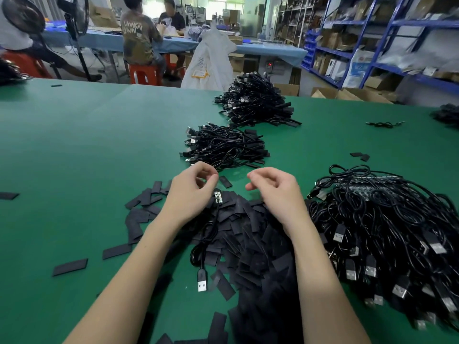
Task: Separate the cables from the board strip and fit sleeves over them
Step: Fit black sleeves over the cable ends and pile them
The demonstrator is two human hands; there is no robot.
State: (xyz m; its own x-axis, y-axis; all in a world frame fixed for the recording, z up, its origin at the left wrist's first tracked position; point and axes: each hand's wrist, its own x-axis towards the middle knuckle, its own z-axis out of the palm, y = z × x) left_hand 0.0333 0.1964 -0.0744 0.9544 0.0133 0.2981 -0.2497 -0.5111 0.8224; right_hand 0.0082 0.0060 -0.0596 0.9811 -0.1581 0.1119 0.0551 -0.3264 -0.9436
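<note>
Near the front edge of the green bench [74, 150], both hands hover over a heap of flat black sleeves [250, 234]. The left hand [191, 192] has its fingers curled with thumb and forefinger drawn together, but whether they pinch anything I cannot tell. The right hand [275, 189] is loosely curled and appears to hold nothing.

Just beside the left hand, a single cable [206, 234] lies on the sleeve heap, its small bare circuit board [218, 196] toward the far side and its USB plug [202, 281] toward the front edge. It looks already parted from its strip and not yet covered, so the step in hand seems to be the sleeving. The next move probably calls for picking one sleeve from the heap, opening its flat mouth, and sliding it over the board end while the other hand steadies the cable.

Toward the right edge sits a large tangle of unsleeved cables [387, 232], with what seems to be a board strip at its far side. Two piles of what appear to be finished cables [226, 145] and [258, 103] lie further toward the far edge. Loose sleeves are scattered to the left. The sleeves overlap thickly, so lifting just one may be fiddly, and the cable's coiled slack could snag. Beyond the bench, people sit at a blue table [273, 52] and shelving [372, 45] lines the right.
</note>
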